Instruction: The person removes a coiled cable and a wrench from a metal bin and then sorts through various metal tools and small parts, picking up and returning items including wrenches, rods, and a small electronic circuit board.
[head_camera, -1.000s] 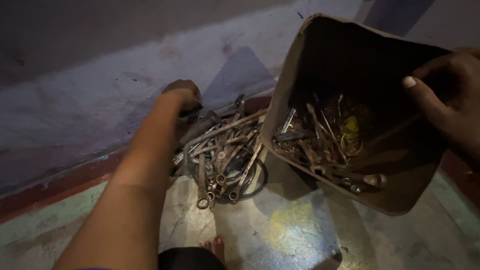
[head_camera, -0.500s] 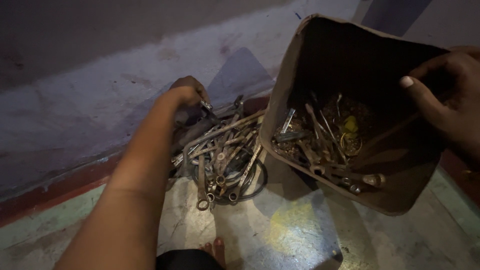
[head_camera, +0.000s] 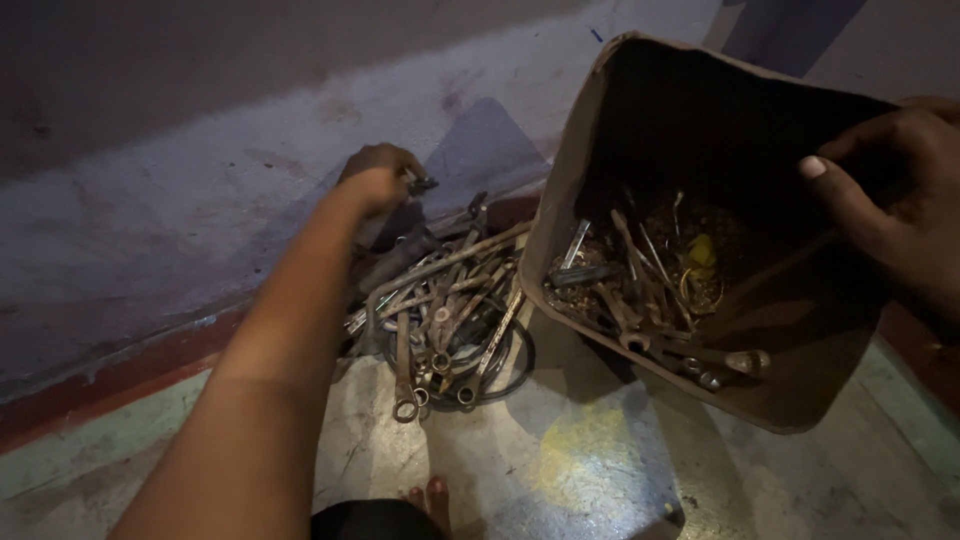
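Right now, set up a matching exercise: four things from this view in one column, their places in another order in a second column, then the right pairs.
1. left hand
2. right hand
3. pile of wrenches
4. yellow piece

a. inside the tilted container
b. on the floor by the wall
c. gripping the container's rim
d. holding a small tool above the pile

Pairs: 1-d, 2-c, 3-b, 4-a

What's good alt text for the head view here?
The left hand reaches into a pile of wrenches on the floor by a wall and pinches a small metal piece, while the right hand grips the rim of a tilted brown bin holding more tools.
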